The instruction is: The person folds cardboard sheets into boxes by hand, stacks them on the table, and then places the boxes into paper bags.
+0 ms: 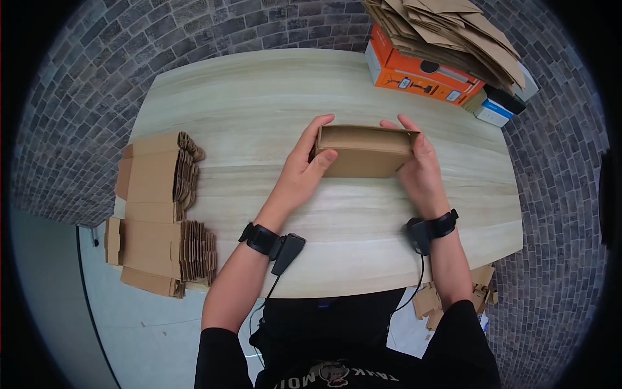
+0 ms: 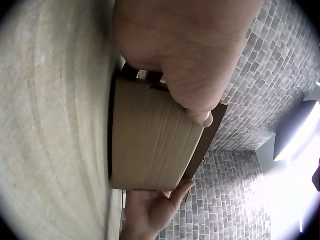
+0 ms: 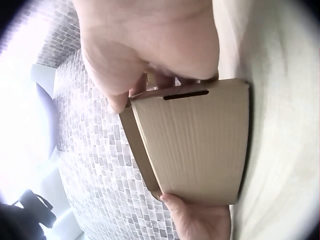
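Note:
A small brown cardboard box (image 1: 363, 163) stands near the middle of the table, its narrow top facing up between both hands. At its left end, my left hand (image 1: 306, 159) grips it with the thumb over the front upper edge and the fingers round behind. My right hand (image 1: 424, 172) holds the other end, thumb at the upper corner. A raised flap (image 2: 205, 142) runs along the far side of the top in the left wrist view. Close to the right hand, the right wrist view shows a dark slot (image 3: 186, 95) at the front panel's edge. Fingers behind the box are partly hidden.
Stacks of flattened cardboard boxes (image 1: 152, 181) lie along the table's left edge. At the back right, more flat cardboard (image 1: 453, 32) is piled on an orange box (image 1: 421, 74), beside a small blue-and-white box (image 1: 494, 113). Cardboard pieces (image 1: 427, 305) lie below the right front edge.

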Action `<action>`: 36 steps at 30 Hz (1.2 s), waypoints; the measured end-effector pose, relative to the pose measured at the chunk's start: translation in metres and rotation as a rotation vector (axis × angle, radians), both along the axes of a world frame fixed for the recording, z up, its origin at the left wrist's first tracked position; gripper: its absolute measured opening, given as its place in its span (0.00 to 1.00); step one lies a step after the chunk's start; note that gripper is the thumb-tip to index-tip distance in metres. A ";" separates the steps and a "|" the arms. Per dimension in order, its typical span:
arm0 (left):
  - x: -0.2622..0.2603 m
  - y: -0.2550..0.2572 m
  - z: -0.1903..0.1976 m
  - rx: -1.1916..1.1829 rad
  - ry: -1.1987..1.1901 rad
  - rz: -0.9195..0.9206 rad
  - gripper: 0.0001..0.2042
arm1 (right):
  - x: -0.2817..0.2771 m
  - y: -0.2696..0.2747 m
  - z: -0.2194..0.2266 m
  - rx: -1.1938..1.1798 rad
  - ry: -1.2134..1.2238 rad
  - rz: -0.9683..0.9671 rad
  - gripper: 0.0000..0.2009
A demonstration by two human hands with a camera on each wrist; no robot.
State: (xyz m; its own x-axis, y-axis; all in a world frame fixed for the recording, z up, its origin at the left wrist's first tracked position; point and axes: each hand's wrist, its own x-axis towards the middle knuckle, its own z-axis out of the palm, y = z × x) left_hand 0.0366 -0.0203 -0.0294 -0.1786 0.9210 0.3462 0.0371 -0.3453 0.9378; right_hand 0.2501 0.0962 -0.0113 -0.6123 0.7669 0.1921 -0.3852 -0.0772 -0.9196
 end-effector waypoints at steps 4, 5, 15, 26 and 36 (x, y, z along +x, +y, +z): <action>0.001 0.000 0.000 -0.020 0.006 -0.028 0.32 | 0.007 0.002 0.004 -0.063 0.012 0.017 0.27; 0.001 -0.001 0.001 -0.019 0.006 -0.031 0.32 | 0.009 0.005 0.003 -0.062 0.012 0.014 0.27; 0.006 0.001 -0.001 -0.020 0.055 -0.061 0.31 | 0.013 0.007 0.005 -0.075 0.042 0.038 0.21; 0.007 0.002 -0.002 -0.010 0.056 -0.035 0.29 | 0.003 -0.006 0.011 0.407 -0.341 -0.220 0.20; 0.008 0.000 0.002 -0.022 0.081 0.012 0.29 | 0.018 0.010 0.016 0.223 -0.284 -0.084 0.26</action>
